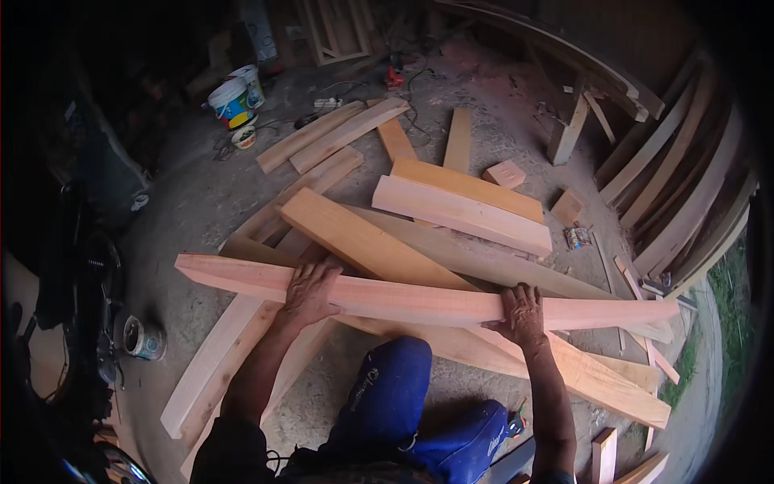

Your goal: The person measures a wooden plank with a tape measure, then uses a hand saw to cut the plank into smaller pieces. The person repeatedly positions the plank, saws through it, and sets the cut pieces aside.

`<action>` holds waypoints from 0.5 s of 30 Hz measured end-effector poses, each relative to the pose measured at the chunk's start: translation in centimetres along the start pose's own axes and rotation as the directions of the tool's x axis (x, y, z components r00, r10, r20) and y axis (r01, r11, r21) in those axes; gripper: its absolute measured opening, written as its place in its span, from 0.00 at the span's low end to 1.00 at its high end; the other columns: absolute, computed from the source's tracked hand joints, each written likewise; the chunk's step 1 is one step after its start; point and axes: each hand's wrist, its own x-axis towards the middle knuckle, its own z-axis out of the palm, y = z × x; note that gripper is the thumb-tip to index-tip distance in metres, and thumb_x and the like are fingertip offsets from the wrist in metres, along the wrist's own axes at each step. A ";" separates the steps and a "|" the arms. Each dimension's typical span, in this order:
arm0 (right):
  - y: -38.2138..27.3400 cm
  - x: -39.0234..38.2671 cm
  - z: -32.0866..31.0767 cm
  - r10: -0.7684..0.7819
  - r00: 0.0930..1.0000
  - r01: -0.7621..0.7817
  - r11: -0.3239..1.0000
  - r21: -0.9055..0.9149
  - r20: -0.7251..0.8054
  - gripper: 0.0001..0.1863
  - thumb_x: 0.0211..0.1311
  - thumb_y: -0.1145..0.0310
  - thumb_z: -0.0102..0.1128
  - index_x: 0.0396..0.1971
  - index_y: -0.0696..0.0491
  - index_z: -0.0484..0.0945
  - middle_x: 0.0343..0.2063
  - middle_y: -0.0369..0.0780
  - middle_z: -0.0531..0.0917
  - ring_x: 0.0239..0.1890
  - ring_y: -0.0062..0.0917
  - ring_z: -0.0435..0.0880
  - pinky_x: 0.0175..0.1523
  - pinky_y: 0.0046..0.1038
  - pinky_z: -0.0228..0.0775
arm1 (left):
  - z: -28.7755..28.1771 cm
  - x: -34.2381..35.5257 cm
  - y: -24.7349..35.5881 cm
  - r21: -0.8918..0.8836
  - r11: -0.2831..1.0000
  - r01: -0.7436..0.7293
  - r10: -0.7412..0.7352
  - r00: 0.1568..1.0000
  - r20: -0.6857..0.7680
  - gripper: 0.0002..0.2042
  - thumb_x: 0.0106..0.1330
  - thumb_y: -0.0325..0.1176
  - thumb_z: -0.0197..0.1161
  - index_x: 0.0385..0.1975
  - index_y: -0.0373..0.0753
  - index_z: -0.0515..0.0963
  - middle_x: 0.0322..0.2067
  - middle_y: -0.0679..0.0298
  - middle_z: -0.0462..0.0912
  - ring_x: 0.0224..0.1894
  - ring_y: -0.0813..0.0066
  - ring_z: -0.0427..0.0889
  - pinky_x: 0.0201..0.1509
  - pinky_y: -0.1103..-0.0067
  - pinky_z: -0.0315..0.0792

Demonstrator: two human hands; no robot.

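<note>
A long pinkish wooden beam (411, 302) lies across in front of me, spanning from the left to the right over other timbers. My left hand (310, 292) grips it left of its middle, fingers over the far edge and thumb on the near side. Farther right, my right hand (524, 313) is closed around the same beam. Beneath it, a yellowish beam (363, 238) slants from back left, and a pale beam (613, 383) reaches out to the lower right. A pale timber (214, 363) angles down at the left. The undersides of both hands are hidden.
Beyond lie paired beams (463, 210), several loose boards, and two wooden blocks (505, 173). Buckets (231, 103) stand at the back left; a tin (145, 339) and a motorbike (93, 298) are at the left. Long planks (701, 177) lean at the right, near a wooden bench (568, 133).
</note>
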 end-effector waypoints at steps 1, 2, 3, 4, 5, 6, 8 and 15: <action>0.0 -0.1 0.3 -0.009 0.998 0.021 0.984 0.176 -0.068 0.54 0.42 0.26 0.75 0.59 0.56 0.77 0.58 0.50 0.78 0.67 0.50 0.73 0.76 0.57 0.57 | -0.3 0.1 0.0 0.021 1.000 0.000 0.000 1.000 0.012 0.47 0.47 0.52 0.84 0.69 0.41 0.73 0.66 0.54 0.77 0.71 0.54 0.71 0.76 0.60 0.60; 0.1 0.1 0.6 -0.055 0.986 0.081 0.983 0.162 -0.159 0.56 0.41 0.27 0.77 0.61 0.57 0.74 0.58 0.52 0.78 0.65 0.53 0.74 0.74 0.58 0.59 | -0.6 0.3 -0.1 0.073 0.997 -0.027 0.025 1.000 0.018 0.45 0.47 0.54 0.83 0.66 0.41 0.75 0.61 0.54 0.80 0.67 0.53 0.74 0.72 0.60 0.62; 0.3 0.0 1.0 -0.101 0.966 0.117 0.992 0.053 -0.240 0.57 0.42 0.28 0.77 0.63 0.58 0.72 0.58 0.53 0.77 0.66 0.54 0.72 0.73 0.59 0.59 | -0.6 0.4 0.0 0.090 0.995 -0.041 0.040 0.999 0.011 0.41 0.46 0.54 0.83 0.60 0.40 0.76 0.54 0.55 0.81 0.63 0.54 0.77 0.70 0.61 0.64; 0.3 0.0 1.4 -0.083 0.967 0.109 0.990 0.095 -0.240 0.56 0.43 0.28 0.77 0.63 0.57 0.72 0.57 0.53 0.77 0.66 0.54 0.72 0.73 0.59 0.59 | -0.5 0.3 -0.2 0.111 0.991 -0.068 0.072 0.997 -0.037 0.39 0.46 0.55 0.83 0.55 0.41 0.77 0.50 0.56 0.81 0.61 0.56 0.77 0.68 0.61 0.64; 0.5 -0.1 1.7 -0.006 0.987 0.030 0.988 0.152 -0.160 0.56 0.43 0.28 0.77 0.63 0.57 0.72 0.57 0.53 0.77 0.67 0.54 0.72 0.73 0.60 0.59 | -0.3 0.4 -0.1 0.125 0.991 -0.040 0.039 0.999 0.012 0.38 0.46 0.57 0.82 0.54 0.41 0.77 0.49 0.57 0.81 0.61 0.58 0.77 0.68 0.62 0.64; 0.5 -0.1 2.1 -0.038 0.980 0.066 0.988 0.140 -0.195 0.56 0.44 0.28 0.77 0.63 0.57 0.72 0.57 0.53 0.77 0.67 0.54 0.72 0.73 0.60 0.58 | -0.1 0.2 -0.3 0.129 0.991 -0.033 0.029 0.999 0.030 0.38 0.46 0.57 0.82 0.54 0.41 0.78 0.48 0.58 0.81 0.61 0.59 0.77 0.67 0.63 0.64; 0.6 -0.6 2.6 -0.015 0.978 0.042 0.991 0.129 -0.207 0.55 0.45 0.29 0.77 0.63 0.57 0.72 0.56 0.53 0.76 0.67 0.53 0.72 0.73 0.60 0.58 | 0.4 -0.1 -0.3 0.124 0.991 -0.042 0.037 0.999 0.035 0.39 0.46 0.58 0.82 0.55 0.42 0.78 0.48 0.60 0.81 0.60 0.61 0.77 0.67 0.63 0.63; -0.6 -4.0 3.5 0.067 0.962 -0.047 0.996 0.080 -0.263 0.53 0.46 0.28 0.74 0.62 0.55 0.73 0.51 0.48 0.77 0.62 0.49 0.74 0.73 0.56 0.57 | 2.9 -2.8 -0.6 0.184 0.980 -0.081 0.115 0.976 -0.184 0.34 0.52 0.55 0.76 0.57 0.45 0.79 0.50 0.64 0.81 0.58 0.66 0.76 0.67 0.64 0.62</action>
